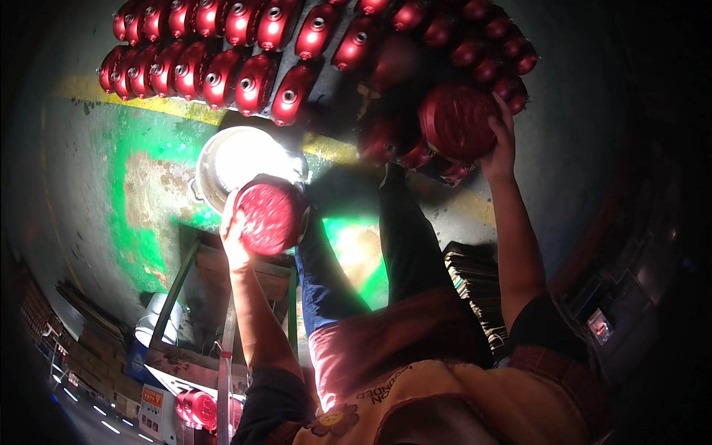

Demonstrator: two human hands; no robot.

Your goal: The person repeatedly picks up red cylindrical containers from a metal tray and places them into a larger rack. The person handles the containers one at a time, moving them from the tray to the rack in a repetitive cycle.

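Left hand [234, 239]: fingers closed around round red ribbed metal cover [268, 217].
Right hand [504, 144]: gripping second round red ribbed cover [456, 121] beside racked red covers [222, 52].

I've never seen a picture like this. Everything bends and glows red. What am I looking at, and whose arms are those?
It is one picture from a wide fisheye camera worn on a person's head, looking down, so straight lines bend. The arms are that person's own. The left hand holds a round red ribbed metal part; the right hand holds a similar red part. Beyond them, rows of glossy red metal covers lie on a dark rack. Below is a painted green and yellow floor with a bright shiny metal bowl.
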